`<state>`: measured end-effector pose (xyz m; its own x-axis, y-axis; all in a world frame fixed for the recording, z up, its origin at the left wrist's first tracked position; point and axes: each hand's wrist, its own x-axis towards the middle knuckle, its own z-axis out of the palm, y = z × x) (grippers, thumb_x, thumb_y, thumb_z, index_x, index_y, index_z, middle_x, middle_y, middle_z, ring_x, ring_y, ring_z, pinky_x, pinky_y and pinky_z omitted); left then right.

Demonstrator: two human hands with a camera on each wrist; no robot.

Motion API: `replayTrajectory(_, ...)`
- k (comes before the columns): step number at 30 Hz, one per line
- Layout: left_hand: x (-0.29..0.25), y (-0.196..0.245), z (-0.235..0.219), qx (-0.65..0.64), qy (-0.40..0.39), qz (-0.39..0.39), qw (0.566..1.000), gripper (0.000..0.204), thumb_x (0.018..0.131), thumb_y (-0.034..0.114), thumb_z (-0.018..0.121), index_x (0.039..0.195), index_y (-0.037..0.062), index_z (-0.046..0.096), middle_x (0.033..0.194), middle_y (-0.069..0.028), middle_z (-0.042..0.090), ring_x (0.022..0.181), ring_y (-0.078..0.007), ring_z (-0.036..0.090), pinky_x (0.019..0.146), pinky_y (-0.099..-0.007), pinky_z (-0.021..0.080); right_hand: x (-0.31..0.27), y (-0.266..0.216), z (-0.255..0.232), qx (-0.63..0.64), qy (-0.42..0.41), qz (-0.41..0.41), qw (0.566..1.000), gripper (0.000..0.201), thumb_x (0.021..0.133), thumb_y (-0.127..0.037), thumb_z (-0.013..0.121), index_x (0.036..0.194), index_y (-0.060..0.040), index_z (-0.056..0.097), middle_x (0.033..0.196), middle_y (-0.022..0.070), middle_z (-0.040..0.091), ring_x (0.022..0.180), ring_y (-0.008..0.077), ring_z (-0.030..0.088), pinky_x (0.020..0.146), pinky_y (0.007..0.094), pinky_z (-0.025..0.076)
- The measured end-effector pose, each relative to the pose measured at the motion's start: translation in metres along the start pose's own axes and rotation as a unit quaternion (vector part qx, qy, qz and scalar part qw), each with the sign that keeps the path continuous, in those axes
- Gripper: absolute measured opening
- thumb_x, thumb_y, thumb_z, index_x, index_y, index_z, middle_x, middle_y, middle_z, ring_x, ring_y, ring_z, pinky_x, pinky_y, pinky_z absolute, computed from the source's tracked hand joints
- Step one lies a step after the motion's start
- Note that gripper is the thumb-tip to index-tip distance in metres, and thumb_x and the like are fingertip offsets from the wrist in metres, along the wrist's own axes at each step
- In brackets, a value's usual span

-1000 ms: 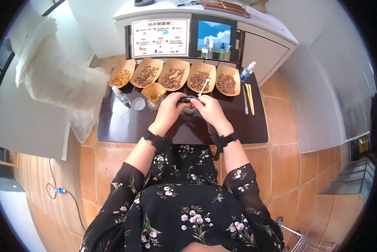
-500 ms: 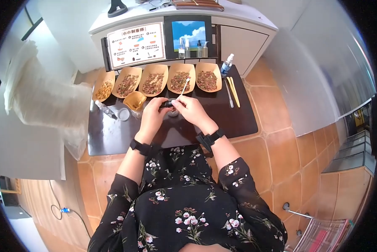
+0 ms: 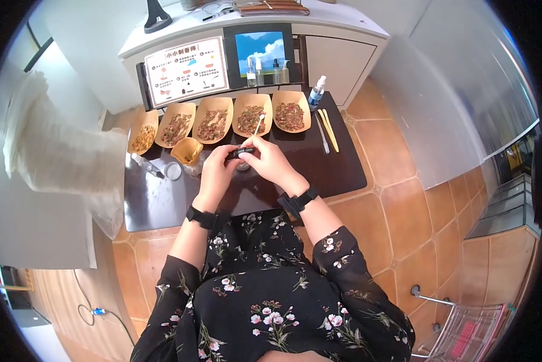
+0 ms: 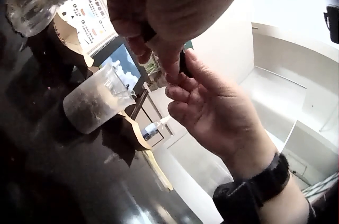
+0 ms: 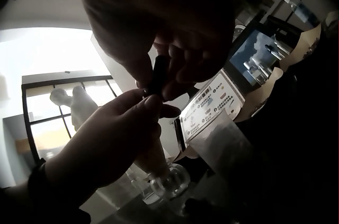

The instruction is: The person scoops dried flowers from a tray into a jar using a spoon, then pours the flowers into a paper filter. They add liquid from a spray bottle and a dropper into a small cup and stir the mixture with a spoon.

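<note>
Over the near middle of the dark table, both hands hold a small black cylinder (image 3: 240, 152), like a little bottle. My left hand (image 3: 218, 169) grips one end. My right hand (image 3: 271, 160) pinches the other, thumb and fingertips on it, as the right wrist view shows around the black cylinder (image 5: 158, 73). Below the hands stands a translucent cup (image 4: 95, 102) with dark dried bits inside, largely covered by the hands in the head view. A white spoon (image 3: 259, 123) lies in a paper tray just beyond the right hand.
Paper trays (image 3: 214, 102) of dried flowers line the far edge. A brown paper cone (image 3: 187, 151) sits in a glass vessel left of the hands, near a round lid (image 3: 172, 171) and clear bottle (image 3: 145, 165). Spray bottle (image 3: 316, 93) and yellow tweezers (image 3: 329, 130) are right.
The head view has swung, so the table and trays sit further left in it. Both hands keep holding the black cylinder over the cup, with their grip shifting slightly.
</note>
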<state>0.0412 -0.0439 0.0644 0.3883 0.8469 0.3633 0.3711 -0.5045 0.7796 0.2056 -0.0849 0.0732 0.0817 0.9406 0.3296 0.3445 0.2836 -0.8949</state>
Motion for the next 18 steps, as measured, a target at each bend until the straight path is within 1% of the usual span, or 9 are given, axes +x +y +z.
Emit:
replayTrajectory(3,0.0,0.0,0.001,0.034,0.022,0.043,0.998,0.03,0.078,0.008,0.075,0.106,0.0026,0.065,0.098,-0.0141,0.067,0.086,-0.0302,0.066,0.075,-0.0374,0.053,0.0,0.002,0.001,0.006,0.006,0.064,0.998,0.023,0.089,-0.022,0.07,0.094,-0.0008,0.063,0.079,0.0114,0.069,0.071,0.0178,0.067,0.065,0.0328,0.052)
replayTrajectory(6,0.0,0.0,0.004,0.043,0.036,0.055,0.997,0.031,0.078,0.007,0.076,0.106,0.0023,0.065,0.097,-0.0138,0.067,0.085,-0.0303,0.066,0.074,-0.0371,0.053,0.0,-0.001,-0.002,0.004,0.014,0.077,0.997,0.024,0.088,-0.023,0.072,0.094,-0.0011,0.064,0.077,0.0108,0.068,0.07,0.0169,0.066,0.065,0.0322,0.052)
replayTrajectory(9,0.003,0.005,0.005,0.053,0.027,0.073,0.996,0.04,0.077,0.006,0.077,0.114,0.0032,0.064,0.103,-0.0125,0.068,0.086,-0.0246,0.067,0.075,-0.0334,0.054,0.0,-0.001,-0.007,-0.021,0.025,0.059,0.998,0.024,0.087,-0.024,0.073,0.095,-0.0016,0.066,0.076,0.0097,0.067,0.068,0.0156,0.063,0.064,0.0307,0.051)
replayTrajectory(11,0.007,0.011,0.004,0.0,0.002,-0.005,1.0,0.053,0.078,0.009,0.078,0.126,0.0043,0.057,0.109,-0.0106,0.065,0.079,-0.0196,0.063,0.071,-0.0313,0.052,0.001,-0.006,-0.02,-0.051,0.043,0.066,0.996,0.025,0.087,-0.024,0.073,0.096,-0.0017,0.066,0.076,0.0082,0.067,0.066,0.0136,0.061,0.063,0.0292,0.05)
replayTrajectory(12,0.007,0.009,0.004,0.0,0.003,-0.005,1.0,0.053,0.078,0.009,0.078,0.126,0.0043,0.057,0.109,-0.0106,0.065,0.079,-0.0196,0.063,0.071,-0.0313,0.052,0.003,-0.001,-0.027,-0.008,0.065,0.059,0.996,0.017,0.089,-0.015,0.071,0.098,-0.0025,0.066,0.081,0.0001,0.066,0.071,0.0055,0.058,0.066,0.024,0.049)
replayTrajectory(14,0.008,-0.003,0.005,-0.062,0.021,-0.022,0.998,0.061,0.082,0.012,0.077,0.134,0.0029,0.049,0.118,-0.0102,0.061,0.081,-0.0151,0.061,0.071,-0.0289,0.051,0.01,0.014,-0.053,-0.019,0.142,0.042,0.989,0.016,0.091,-0.013,0.07,0.103,-0.0031,0.064,0.085,-0.0009,0.065,0.073,0.0063,0.058,0.069,0.0232,0.049)
replayTrajectory(16,0.007,-0.019,0.007,-0.081,0.027,-0.024,0.996,0.06,0.083,0.012,0.076,0.135,0.002,0.048,0.121,-0.0114,0.06,0.084,-0.0157,0.061,0.072,-0.0291,0.051,0.015,0.023,-0.087,-0.024,0.225,0.028,0.974,0.016,0.091,-0.013,0.07,0.103,-0.0038,0.065,0.084,-0.0014,0.064,0.073,0.0069,0.057,0.068,0.0234,0.049)
replayTrajectory(17,0.006,-0.026,0.008,-0.101,0.034,-0.025,0.994,0.06,0.084,0.013,0.075,0.136,0.001,0.047,0.124,-0.0126,0.059,0.086,-0.0163,0.062,0.073,-0.0293,0.051,0.015,0.019,-0.103,-0.092,0.274,0.022,0.957,0.017,0.089,-0.011,0.07,0.104,-0.0053,0.067,0.084,0.0005,0.063,0.074,0.0075,0.057,0.067,0.0235,0.048)
replayTrajectory(18,0.005,-0.032,0.008,-0.101,0.034,-0.025,0.994,0.06,0.084,0.013,0.075,0.136,0.001,0.047,0.124,-0.0126,0.059,0.086,-0.0163,0.062,0.073,-0.0293,0.051,0.019,0.038,-0.121,-0.182,0.309,-0.026,0.933,0.02,0.086,-0.013,0.072,0.104,-0.0066,0.066,0.086,0.0072,0.062,0.073,0.0173,0.061,0.066,0.0315,0.05)
